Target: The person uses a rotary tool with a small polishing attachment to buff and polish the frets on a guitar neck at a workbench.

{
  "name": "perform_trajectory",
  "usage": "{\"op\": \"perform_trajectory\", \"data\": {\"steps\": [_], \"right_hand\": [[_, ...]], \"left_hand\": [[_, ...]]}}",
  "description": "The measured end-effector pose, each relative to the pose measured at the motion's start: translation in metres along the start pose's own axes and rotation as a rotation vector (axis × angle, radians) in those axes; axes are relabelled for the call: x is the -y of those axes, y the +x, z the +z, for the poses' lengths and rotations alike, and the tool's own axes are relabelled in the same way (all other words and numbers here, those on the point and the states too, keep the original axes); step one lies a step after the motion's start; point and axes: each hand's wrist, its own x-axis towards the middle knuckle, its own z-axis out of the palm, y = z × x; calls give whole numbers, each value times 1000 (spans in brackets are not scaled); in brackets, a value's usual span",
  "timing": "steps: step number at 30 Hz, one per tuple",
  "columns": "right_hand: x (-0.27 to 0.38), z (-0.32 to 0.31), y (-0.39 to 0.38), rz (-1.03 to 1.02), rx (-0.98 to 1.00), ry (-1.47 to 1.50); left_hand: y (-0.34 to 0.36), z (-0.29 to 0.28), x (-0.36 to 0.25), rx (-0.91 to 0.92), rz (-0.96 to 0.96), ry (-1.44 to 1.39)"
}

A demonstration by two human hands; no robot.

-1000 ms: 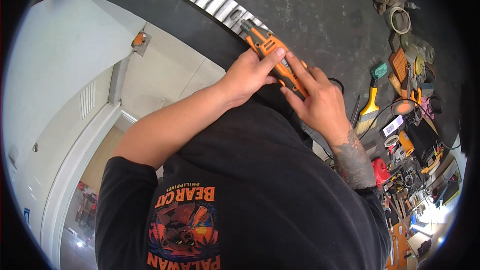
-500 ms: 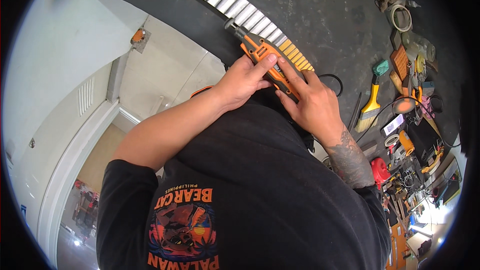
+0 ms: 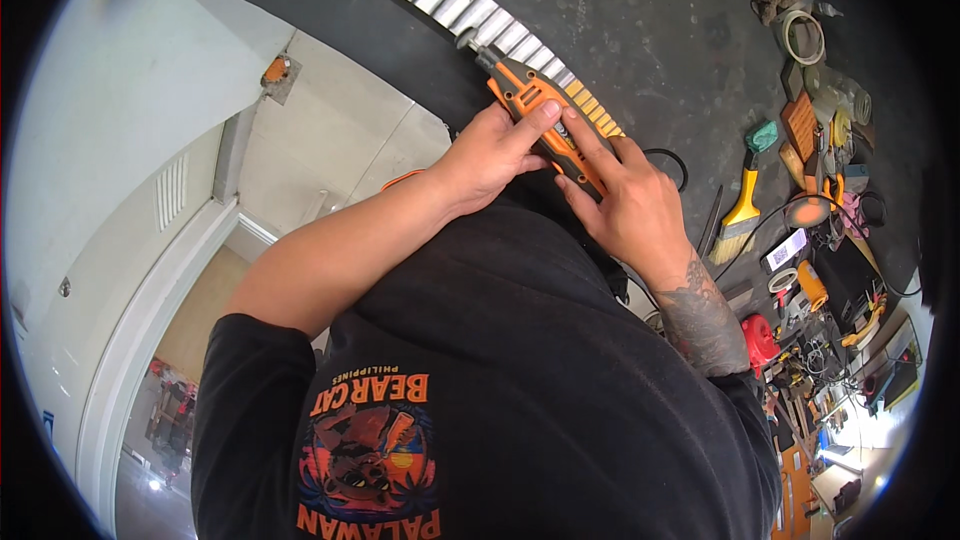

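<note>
Grey concrete floor (image 3: 650, 30), tools strewn right | we gripped orange rotary tool (image 3: 535, 110): left hand (image 3: 490, 155) and right hand (image 3: 625, 205) both wrapped around it.

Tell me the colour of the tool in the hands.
The power tool is orange and dark grey, head view.

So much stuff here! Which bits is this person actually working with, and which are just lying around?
In use:
- orange and grey handheld power tool
- left hand and right hand, both gripping it

Lying about:
- yellow-handled brush
- roll of tape
- black ring
- red tool
</note>
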Motion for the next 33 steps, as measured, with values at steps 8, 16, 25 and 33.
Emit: {"op": "perform_trajectory", "data": {"steps": [8,16,25,33], "right_hand": [[-2,-4,3,29,28,0],[-6,-6,6,37,7,9],[-14,-11,9,44,-10,41],[-21,-16,13,51,-26,47]], "left_hand": [[7,-4,0,49,9,31],[10,6,-9,13,20,36],[17,13,-15,30,20,56],[28,18,-19,29,39,78]]}}
